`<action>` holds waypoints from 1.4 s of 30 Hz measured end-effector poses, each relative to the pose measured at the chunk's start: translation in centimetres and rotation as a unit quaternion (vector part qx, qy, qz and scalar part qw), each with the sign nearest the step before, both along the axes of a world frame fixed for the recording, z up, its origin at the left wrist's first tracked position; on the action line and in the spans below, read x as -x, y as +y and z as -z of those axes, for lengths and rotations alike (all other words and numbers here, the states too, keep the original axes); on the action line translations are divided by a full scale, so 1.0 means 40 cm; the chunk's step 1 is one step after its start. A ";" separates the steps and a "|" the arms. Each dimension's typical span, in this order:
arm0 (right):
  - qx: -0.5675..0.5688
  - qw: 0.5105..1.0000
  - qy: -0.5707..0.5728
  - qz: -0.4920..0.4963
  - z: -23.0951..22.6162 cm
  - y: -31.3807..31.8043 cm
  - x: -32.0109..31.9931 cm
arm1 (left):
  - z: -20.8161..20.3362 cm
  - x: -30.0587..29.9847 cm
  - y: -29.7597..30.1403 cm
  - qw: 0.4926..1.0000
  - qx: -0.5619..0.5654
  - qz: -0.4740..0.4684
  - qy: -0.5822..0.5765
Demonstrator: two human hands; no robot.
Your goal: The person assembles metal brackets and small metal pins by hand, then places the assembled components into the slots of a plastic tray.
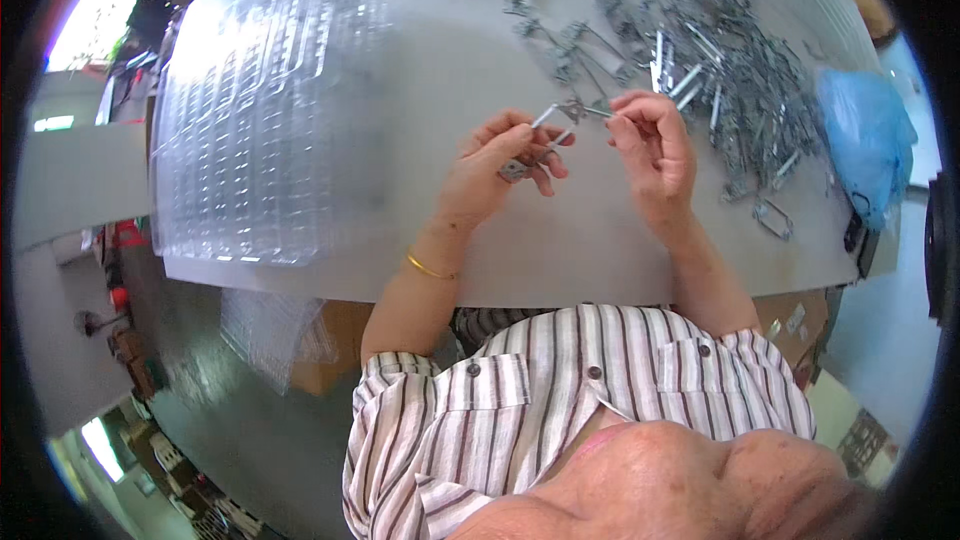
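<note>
Between the fingers of my left hand (478, 172) is a small metal bracket frame (570, 110), with two slim bars and a perforated end plate showing below the thumb. My right hand (657, 155) is raised just right of it, thumb and forefinger pinched on a thin metal rod (597, 112). The rod's far end meets the frame; whether it is fixed there I cannot tell. Beyond both hands, several similar bracket frames (605, 58) lie loosely on the table. A large heap of metal brackets (755, 80) spreads to the right.
Clear plastic trays (250, 130) are stacked on the left side of the pale table (440, 70). A blue plastic bag (868, 145) sits at the right edge. Below the table's front edge at left are more clear plastic trays (270, 335) and a cardboard box (335, 345).
</note>
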State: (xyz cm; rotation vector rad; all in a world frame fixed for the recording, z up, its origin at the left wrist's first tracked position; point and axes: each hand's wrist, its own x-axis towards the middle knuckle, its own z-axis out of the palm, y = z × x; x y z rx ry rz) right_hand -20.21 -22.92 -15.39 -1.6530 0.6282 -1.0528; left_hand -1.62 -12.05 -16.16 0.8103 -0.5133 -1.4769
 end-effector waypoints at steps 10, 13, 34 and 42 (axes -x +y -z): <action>0.177 0.983 0.029 0.047 -0.006 -0.001 0.003 | 0.008 0.013 -0.001 0.999 0.032 0.014 -0.016; 0.242 0.967 0.052 0.052 -0.015 -0.002 0.003 | 0.007 0.011 0.001 0.999 0.043 0.020 -0.024; 0.084 0.990 0.110 -0.003 -0.012 0.025 0.008 | 0.025 0.004 -0.001 0.975 0.064 0.051 -0.207; -0.188 0.968 0.097 -0.138 -0.036 0.031 0.007 | 0.017 0.006 0.018 0.954 0.044 0.061 -0.290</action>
